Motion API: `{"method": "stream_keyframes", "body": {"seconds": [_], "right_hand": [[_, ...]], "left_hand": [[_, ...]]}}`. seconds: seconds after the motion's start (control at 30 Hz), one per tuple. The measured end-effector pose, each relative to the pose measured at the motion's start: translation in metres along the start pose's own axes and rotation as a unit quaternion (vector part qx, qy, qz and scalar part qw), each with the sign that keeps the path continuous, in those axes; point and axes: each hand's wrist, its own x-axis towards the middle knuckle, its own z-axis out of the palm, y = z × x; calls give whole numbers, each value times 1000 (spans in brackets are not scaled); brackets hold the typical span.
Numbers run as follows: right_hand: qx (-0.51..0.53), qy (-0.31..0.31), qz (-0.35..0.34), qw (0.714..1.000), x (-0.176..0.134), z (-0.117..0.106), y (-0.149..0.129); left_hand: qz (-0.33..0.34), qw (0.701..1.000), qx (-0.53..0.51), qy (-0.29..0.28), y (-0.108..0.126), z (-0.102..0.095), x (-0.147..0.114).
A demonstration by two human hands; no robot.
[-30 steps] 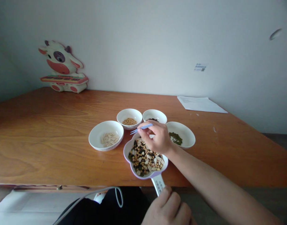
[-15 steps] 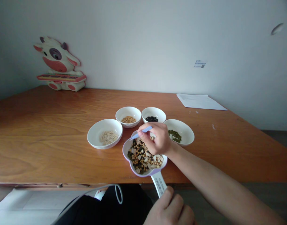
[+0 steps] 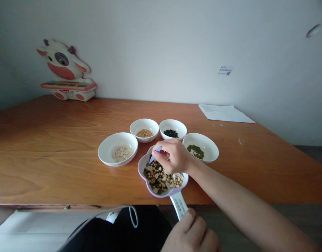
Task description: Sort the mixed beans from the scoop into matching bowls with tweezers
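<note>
Because the white handle point(image 3: 178, 205) sticks out past the edge of the table point(image 3: 58, 157), it looks easy to hold, and the left hand point(image 3: 192, 234) has its grip curled around the end. The flower dish point(image 3: 140, 172) is at the table's front, with mixed beans point(image 3: 161, 180) inside; it looks hard and light, but tipping could spill them. Over it, the right hand point(image 3: 173, 155) has its grip pinching the purple tweezers point(image 3: 155, 154), which look light and bendy, best squeezed near the middle. I can't tell if the tips hold a bean. Farther off are four white bowls point(image 3: 105, 148).
</note>
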Motion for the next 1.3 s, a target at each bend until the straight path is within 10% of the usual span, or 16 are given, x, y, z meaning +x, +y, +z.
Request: {"method": "stream_keyframes", "body": {"seconds": [0.8, 1.3], "right_hand": [[-19, -143, -12, 989, 2, -6, -1], [-10, -107, -2, 994, 3, -4, -2]], "left_hand": [[4, 1000, -7, -25, 2, 1, -2], [-32, 998, -19, 45, 0, -3, 4]]}}
